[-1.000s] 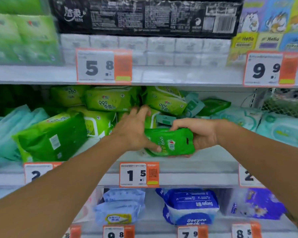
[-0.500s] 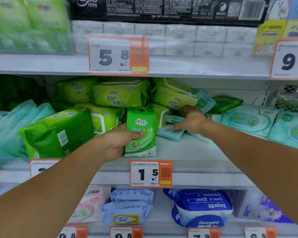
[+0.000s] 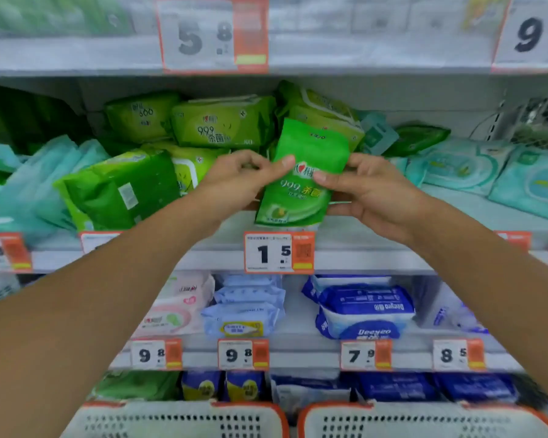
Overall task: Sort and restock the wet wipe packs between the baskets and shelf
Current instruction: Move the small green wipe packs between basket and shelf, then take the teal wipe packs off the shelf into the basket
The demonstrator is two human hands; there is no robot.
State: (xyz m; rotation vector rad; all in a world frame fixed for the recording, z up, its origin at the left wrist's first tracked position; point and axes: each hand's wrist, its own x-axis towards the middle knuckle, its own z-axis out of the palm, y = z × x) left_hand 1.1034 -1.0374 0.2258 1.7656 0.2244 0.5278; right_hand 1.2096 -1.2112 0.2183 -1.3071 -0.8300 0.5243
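Upright pack could topple off the shelf edge

Both hands pinch one small green pack (image 3: pixel 301 184) standing on the shelf (image 3: pixel 361 241): the left hand (image 3: pixel 244 178) with thumb on its upper left face, the right hand (image 3: pixel 364 191) with thumb on the front and fingers curled behind. Bigger green packs (image 3: pixel 222 121) are piled just behind the hands. Let go unevenly, and it may tip forward towards the baskets (image 3: pixel 178 418) below

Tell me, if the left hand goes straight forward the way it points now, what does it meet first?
Probably the stacked light green packs just behind the left hand, which pinches the small green pack; depth is unclear.
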